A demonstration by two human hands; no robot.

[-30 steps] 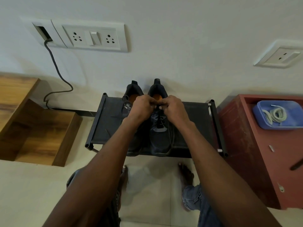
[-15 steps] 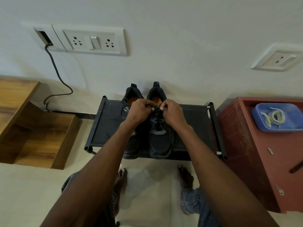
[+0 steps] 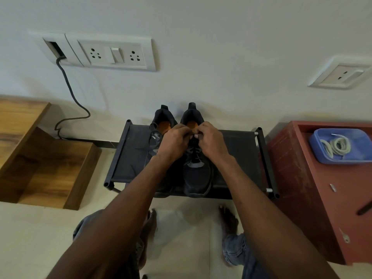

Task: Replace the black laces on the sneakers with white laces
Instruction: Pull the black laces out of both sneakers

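Centre frame, my left hand (image 3: 174,142) and right hand (image 3: 211,141) pinch the black laces (image 3: 193,152) atop one sneaker (image 3: 196,170); unlacing barely begun, white laces (image 3: 335,146) untouched at right.

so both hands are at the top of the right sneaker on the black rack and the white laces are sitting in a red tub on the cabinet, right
Not quite: the tub is blue, not red; the cabinet under it is red, as the head view shows. The rest stands: the left hand and right hand work at the top of the right sneaker on the black rack, and the white laces lie in that tub.
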